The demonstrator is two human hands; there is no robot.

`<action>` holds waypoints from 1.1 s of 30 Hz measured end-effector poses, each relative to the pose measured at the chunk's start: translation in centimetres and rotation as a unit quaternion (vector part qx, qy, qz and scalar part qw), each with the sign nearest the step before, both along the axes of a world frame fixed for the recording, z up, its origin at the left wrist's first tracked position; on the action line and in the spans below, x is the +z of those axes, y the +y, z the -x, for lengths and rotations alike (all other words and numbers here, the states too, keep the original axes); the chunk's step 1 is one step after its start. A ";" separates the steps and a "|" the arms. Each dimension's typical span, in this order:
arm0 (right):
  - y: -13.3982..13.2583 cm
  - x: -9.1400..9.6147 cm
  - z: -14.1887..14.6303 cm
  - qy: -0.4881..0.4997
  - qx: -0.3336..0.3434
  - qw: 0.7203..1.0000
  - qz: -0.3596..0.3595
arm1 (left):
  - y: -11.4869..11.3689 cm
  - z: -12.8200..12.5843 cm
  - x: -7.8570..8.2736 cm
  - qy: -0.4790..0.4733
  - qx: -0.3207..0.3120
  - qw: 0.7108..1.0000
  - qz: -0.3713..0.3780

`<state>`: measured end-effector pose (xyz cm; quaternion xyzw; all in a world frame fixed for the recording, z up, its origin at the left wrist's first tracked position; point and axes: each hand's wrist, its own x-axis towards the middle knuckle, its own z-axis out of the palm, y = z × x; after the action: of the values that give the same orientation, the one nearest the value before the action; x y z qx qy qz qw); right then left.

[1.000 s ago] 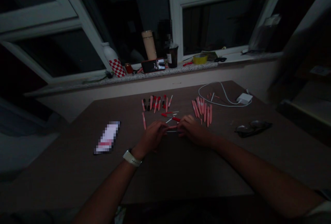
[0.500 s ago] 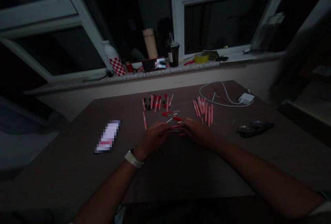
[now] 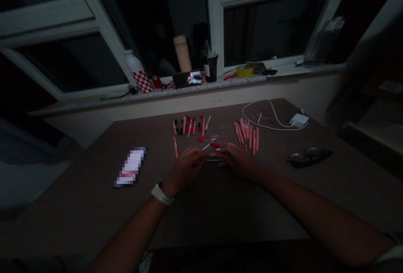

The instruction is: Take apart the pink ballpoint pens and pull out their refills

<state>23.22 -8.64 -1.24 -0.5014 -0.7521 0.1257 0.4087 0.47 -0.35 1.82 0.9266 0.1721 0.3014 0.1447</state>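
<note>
My left hand (image 3: 189, 166) and my right hand (image 3: 238, 160) meet over the desk, fingertips pinched on the two ends of a pink pen (image 3: 213, 154). Most of that pen is hidden by my fingers. Just below it shows a thin pale rod (image 3: 215, 160); whether it is held or lies on the desk I cannot tell. Beyond my fingertips lie a red pen part (image 3: 215, 144) and a white tube (image 3: 206, 146). One pink pen (image 3: 175, 146) rests alone to the left of my left hand. Several pink pens (image 3: 253, 140) lie in a group beyond my right hand.
Pink, red and black pen pieces (image 3: 189, 126) form a row at the back of the desk (image 3: 151, 218). A phone (image 3: 130, 167) lies left, glasses (image 3: 310, 157) right. A charger (image 3: 299, 120) with a white cable sits back right. Bottles (image 3: 138, 71) and a cup (image 3: 211, 68) line the sill.
My fingertips have drawn slightly apart, so more of the pink pen and the thin rod shows between them. The things on the desk have stayed in place.
</note>
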 end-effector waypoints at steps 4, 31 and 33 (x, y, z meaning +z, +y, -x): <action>-0.1 0.2 0.0 -0.014 0.015 1.000 -0.001 | 0.0 0.0 0.0 0.020 0.006 1.000 -0.008; 1.0 -0.7 -0.9 -0.039 -0.065 0.997 -0.027 | 1.2 0.2 -0.4 -0.011 0.045 0.999 0.018; 1.2 -0.8 -1.3 -0.079 -0.049 0.996 -0.017 | 1.5 0.4 -0.6 -0.018 0.060 0.998 0.018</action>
<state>24.48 -7.44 -2.01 -0.5388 -0.7588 0.0524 0.3622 0.08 1.18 1.25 0.9062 0.2304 0.3229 0.1465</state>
